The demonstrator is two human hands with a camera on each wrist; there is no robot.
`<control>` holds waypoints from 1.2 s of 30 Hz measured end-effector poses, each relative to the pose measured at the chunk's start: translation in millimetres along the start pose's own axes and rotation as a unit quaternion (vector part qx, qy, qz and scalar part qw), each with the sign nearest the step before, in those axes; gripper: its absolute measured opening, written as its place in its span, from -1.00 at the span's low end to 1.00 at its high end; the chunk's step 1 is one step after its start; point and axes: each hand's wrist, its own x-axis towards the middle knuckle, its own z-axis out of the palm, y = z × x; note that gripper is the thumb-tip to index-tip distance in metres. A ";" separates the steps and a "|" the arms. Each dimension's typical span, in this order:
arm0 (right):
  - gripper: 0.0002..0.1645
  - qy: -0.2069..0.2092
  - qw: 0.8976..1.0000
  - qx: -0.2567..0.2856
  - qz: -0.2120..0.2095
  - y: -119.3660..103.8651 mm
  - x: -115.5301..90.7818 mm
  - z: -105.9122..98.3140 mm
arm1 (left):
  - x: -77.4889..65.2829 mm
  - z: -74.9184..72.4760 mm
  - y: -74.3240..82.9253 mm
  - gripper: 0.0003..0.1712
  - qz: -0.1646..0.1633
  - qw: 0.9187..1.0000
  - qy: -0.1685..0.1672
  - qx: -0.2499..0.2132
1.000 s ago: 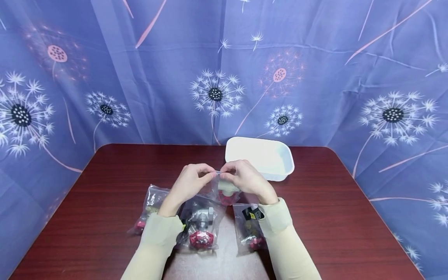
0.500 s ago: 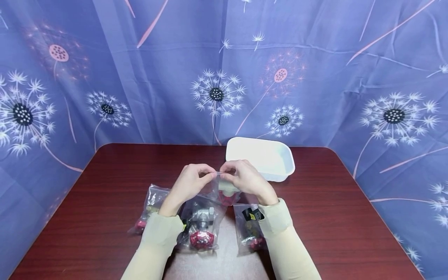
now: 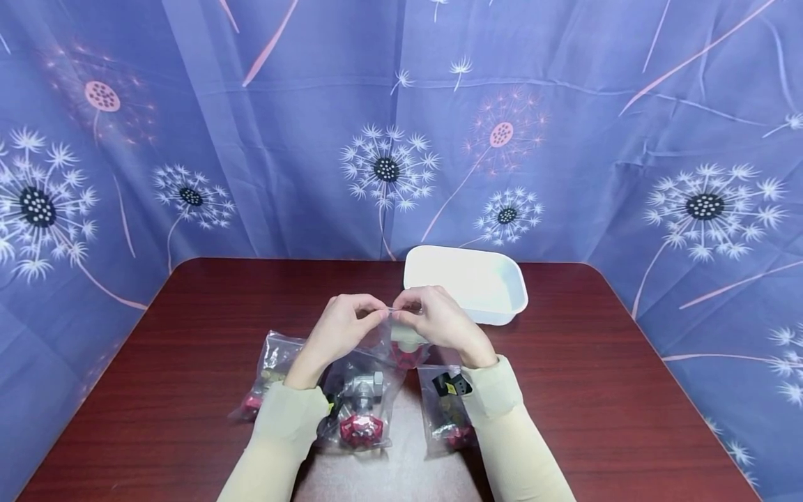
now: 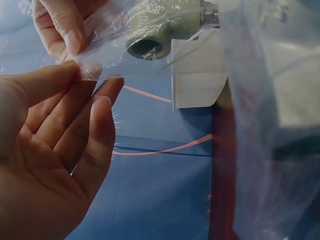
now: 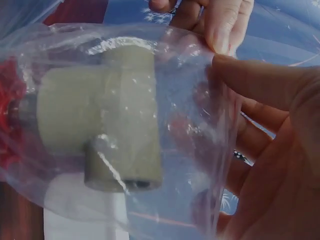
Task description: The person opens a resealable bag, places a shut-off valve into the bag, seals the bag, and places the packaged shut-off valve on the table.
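A clear plastic bag [image 5: 185, 155] hangs between my hands, its top edge uppermost in the head view. Inside it sits a pale green T-shaped valve [image 5: 125, 115] with a red handwheel [image 3: 406, 355]. My left hand [image 3: 343, 326] pinches the bag's top edge between thumb and index finger. Close beside it, my right hand [image 3: 439, 322] pinches the same edge, fingertips nearly meeting the left ones. In the left wrist view, the left hand's other fingers spread away from the plastic. Part of the valve is hidden behind the right hand in the head view.
Below my hands lies a bagged metal valve [image 3: 362, 404] with a red handwheel. Another bagged valve [image 3: 448, 411] lies by my right sleeve, and one more bag [image 3: 272, 359] is partly behind my left wrist. A white tray [image 3: 511, 315] stands behind my right hand.
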 end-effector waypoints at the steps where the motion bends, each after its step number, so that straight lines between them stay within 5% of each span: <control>1: -0.94 -0.001 1.000 -0.004 0.003 0.2 -0.1 -0.4 | 0.1 0.0 0.2 -0.93 0.001 1.000 0.002 0.001; 36: -0.91 -0.012 1.000 -0.007 0.022 5.6 -4.4 -10.0 | -0.4 -1.7 -0.6 -0.93 0.000 1.000 0.000 0.003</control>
